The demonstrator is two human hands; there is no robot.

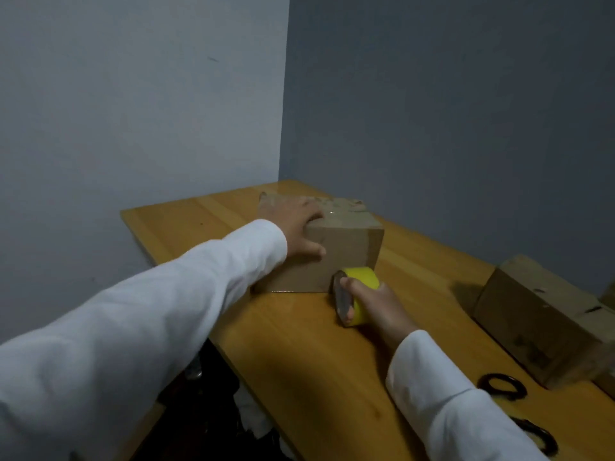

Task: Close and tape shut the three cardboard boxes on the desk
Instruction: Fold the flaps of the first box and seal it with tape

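Head cam: left hand (296, 224) lies flat-fingered on the closed box (332, 247) at the tabletop's (299, 344) far corner; right hand (372, 304), fingers wrapped round the yellow tape roll (357, 294), is at the box's near side. I'd press hard and pull the tape straight down, taut, so it doesn't wrinkle.

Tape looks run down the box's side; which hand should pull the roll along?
Right hand: it grips the yellow roll at the box. Left hand steadies the box.

Dim, soft light; blurred, wide-angle-warped edges.
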